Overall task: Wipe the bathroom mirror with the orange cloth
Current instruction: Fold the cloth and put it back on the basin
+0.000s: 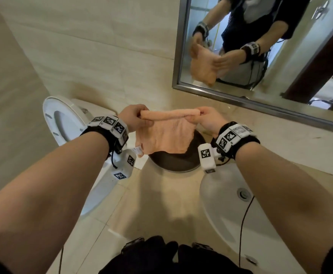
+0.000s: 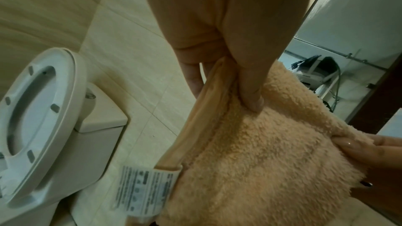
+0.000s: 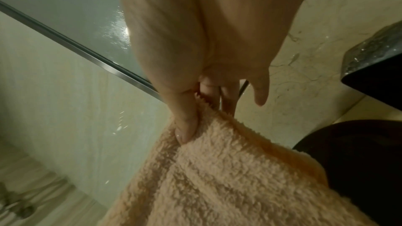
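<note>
**Orange cloth held stretched before the mirror**

Both forearms are seen nearest. The orange cloth (image 1: 164, 133) is pinched at its folded top edge by the left hand (image 1: 135, 117) and the right hand (image 1: 207, 120), thumbs pressed on it. It hangs above a dark bin (image 1: 173, 161), between toilet (image 1: 63, 119) and sink (image 1: 227, 204). The mirror (image 1: 280, 56) is up right, untouched.

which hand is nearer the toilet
Left. The left hand pinches the orange cloth beside the toilet; the right hand holds its far end, towards the sink.
</note>
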